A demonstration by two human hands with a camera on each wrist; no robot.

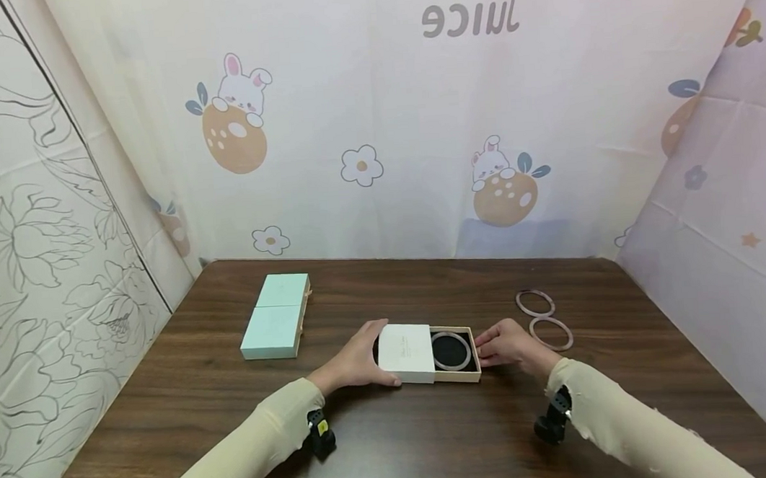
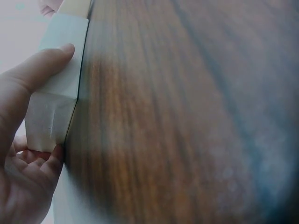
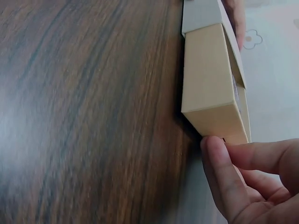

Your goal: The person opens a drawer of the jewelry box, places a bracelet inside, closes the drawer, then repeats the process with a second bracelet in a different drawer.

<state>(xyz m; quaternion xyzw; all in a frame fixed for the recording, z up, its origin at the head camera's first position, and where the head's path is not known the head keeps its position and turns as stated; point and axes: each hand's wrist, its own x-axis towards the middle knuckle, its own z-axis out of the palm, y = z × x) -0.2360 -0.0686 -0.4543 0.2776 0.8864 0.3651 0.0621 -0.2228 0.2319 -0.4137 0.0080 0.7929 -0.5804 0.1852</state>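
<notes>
Near the table's middle lies a pale drawer-style gift box, its white sleeve (image 1: 405,353) partly slid off a cream inner drawer (image 1: 458,377). A pale bangle (image 1: 468,348) sits on the drawer's black lining. My left hand (image 1: 361,357) grips the sleeve's left end, thumb on the near side and fingers around the far part. At the drawer's right end, my right hand (image 1: 508,344) has thumb and finger pinched together; in the right wrist view they touch the end panel (image 3: 217,123) beside a small dark spot. Whatever lies between those fingertips is hidden.
Two mint-green boxes (image 1: 271,328) lie end to end at the left, with small ribbon tabs on their right sides. To the right are two pinkish bangles (image 1: 554,345), one behind the other. A printed curtain (image 1: 369,218) hangs behind the dark wooden table (image 1: 426,439).
</notes>
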